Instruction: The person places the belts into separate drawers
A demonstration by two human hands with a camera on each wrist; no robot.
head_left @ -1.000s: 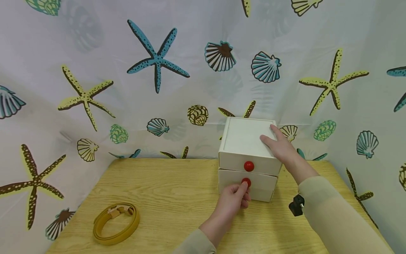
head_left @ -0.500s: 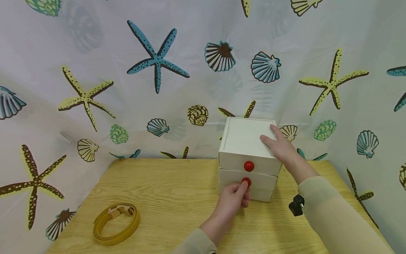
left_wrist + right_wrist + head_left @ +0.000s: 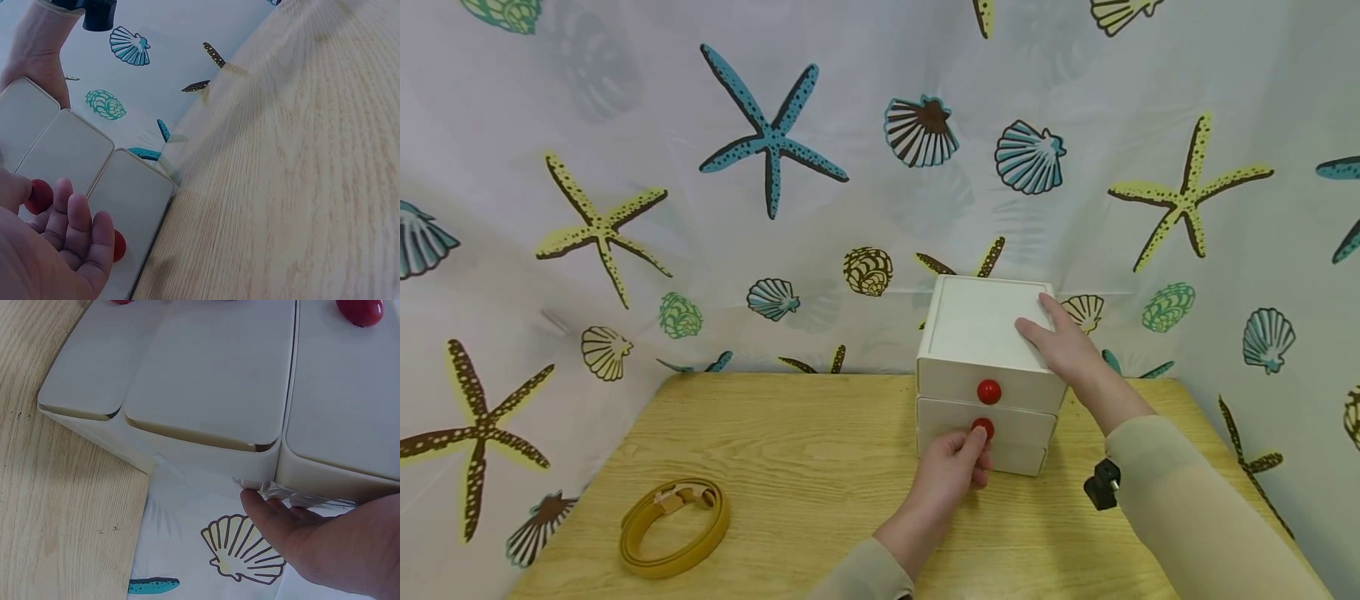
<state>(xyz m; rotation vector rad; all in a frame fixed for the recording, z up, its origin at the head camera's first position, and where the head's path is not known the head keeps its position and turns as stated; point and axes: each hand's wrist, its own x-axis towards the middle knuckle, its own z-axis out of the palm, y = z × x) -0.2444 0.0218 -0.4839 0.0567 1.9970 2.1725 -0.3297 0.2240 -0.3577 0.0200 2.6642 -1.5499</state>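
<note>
A white drawer box (image 3: 985,321) with red round knobs stands near the back of the table, right of the middle. My left hand (image 3: 946,477) pinches the red drawer knob (image 3: 39,196) of the middle drawer between thumb and fingers. That drawer's front (image 3: 65,150) looks flush with its neighbours. Another red knob (image 3: 119,246), on the bottom drawer, is partly hidden behind my fingers. The upper red knob (image 3: 988,392) is untouched. My right hand (image 3: 1071,354) rests on the box's right top edge, fingers extended, some against its side (image 3: 206,469).
A coiled yellow belt (image 3: 673,529) lies on the wooden table (image 3: 805,450) at the front left. Behind and beside the table hangs a white curtain (image 3: 850,200) printed with starfish and shells. A small black device (image 3: 1102,485) sits on the right sleeve.
</note>
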